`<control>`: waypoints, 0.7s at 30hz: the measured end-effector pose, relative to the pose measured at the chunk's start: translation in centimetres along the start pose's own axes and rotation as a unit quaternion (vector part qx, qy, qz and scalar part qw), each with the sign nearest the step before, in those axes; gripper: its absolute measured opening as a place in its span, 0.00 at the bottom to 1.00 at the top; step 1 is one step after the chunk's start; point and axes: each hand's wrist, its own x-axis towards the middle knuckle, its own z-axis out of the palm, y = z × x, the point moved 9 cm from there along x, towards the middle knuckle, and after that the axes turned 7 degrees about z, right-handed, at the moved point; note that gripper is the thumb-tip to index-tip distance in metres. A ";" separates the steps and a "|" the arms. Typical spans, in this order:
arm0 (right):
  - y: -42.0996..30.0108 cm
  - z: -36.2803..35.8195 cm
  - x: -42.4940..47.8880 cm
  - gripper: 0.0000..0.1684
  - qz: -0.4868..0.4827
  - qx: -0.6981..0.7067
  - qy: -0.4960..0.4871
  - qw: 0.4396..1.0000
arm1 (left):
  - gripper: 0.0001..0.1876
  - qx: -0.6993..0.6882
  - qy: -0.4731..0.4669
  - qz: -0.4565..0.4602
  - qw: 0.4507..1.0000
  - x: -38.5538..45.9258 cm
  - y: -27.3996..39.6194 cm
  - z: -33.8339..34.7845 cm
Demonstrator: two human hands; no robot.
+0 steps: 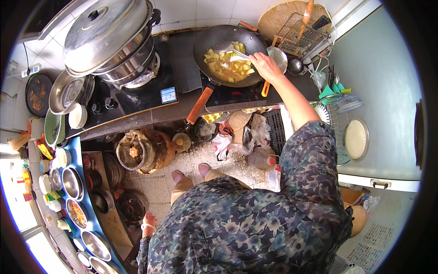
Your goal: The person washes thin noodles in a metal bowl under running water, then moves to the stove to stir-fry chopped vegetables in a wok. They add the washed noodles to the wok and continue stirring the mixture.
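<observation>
A dark wok stands on the hob, with pieces of a pale green vegetable in yellowish liquid. My right hand reaches over its right side, closed around the handle of a metal spatula whose blade is in the wok. A small white spoon shows just below that handle, by my fingers; whether I hold it too, I cannot tell. Low at the left, beside my body, hangs my left hand, with a light bracelet on the wrist. Nothing shows in it, and its fingers are partly curled.
A large steamer pot stands left of the wok, whose wooden handle juts past the counter edge. A skimmer and a ladle lie at right. Below are a gas cylinder and a plastic jug; metal bowls line the left shelf.
</observation>
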 end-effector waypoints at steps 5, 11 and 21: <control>1.3 0.3 -0.8 0.12 0.089 -0.019 0.005 0.996 | 0.14 0.000 0.016 0.006 1.000 0.1 -0.8 -1.5; -2.2 -4.3 -3.1 0.09 0.246 0.451 0.094 0.853 | 0.08 0.109 0.049 0.112 0.987 -0.3 -5.6 -3.0; -32.3 -8.4 2.3 0.05 0.209 0.793 -0.157 0.549 | 0.20 0.384 0.045 -0.030 0.922 -2.3 -0.2 -5.2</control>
